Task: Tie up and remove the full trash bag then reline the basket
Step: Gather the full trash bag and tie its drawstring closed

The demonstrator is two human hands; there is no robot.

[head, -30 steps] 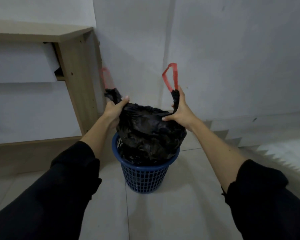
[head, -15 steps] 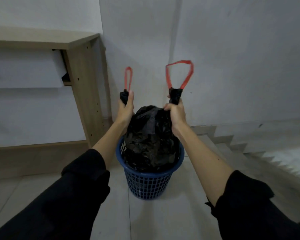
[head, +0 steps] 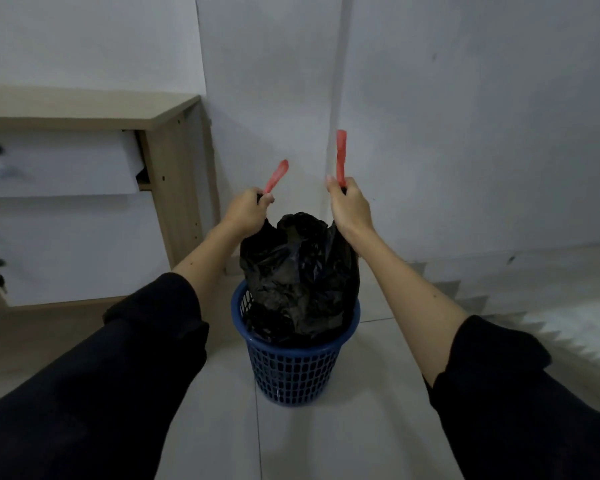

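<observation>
At frame centre, the left grip (head: 248, 211) and right grip (head: 350, 206) each clamp a red drawstring; the black trash bag (head: 300, 271) hangs between and below them in the blue basket (head: 293, 372).

We see two black sleeves (head: 146, 341) — loose, plain, bunched and pushed up toward the elbows — leaving our forearms bare down to both hands (head: 248, 213), with no markings visible.

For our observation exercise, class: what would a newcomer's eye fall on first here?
Two bright red drawstring loops, one above the left hand and one above the right hand, stand out against the pale wall. Below them, the crumpled black plastic trash bag rises from the round blue lattice basket on the tiled floor.
</observation>
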